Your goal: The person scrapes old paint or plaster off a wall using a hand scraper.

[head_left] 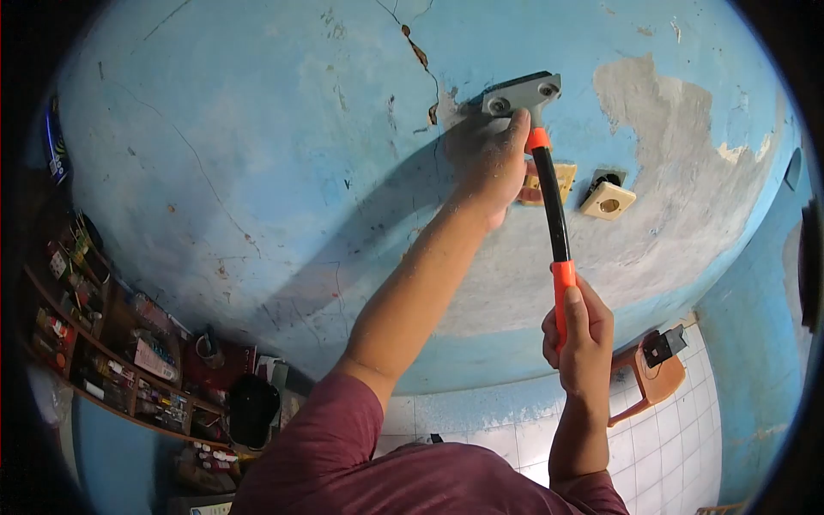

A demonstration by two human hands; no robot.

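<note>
A long-handled wall scraper (554, 206), black with orange grips and a grey head, is held up to the blue wall (283, 112). My left hand (493, 176) grips it just under the head, thumb along the neck and some fingers hidden behind the handle. Lower down, my right hand (584, 335) is wrapped around the bottom orange grip. The scraper head (522, 93) lies against the wall near a patch of chipped paint, its blade edge turned upward. Behind the handle sits a cream wall socket plate (562, 182), partly covered by my left hand.
A loose cream socket (609, 202) hangs from its hole to the right. Grey plaster (661, 107) shows where paint is gone, and a crack (416, 53) runs down the wall. Cluttered shelves (129, 378) stand at left, an orange plastic chair (657, 378) at lower right.
</note>
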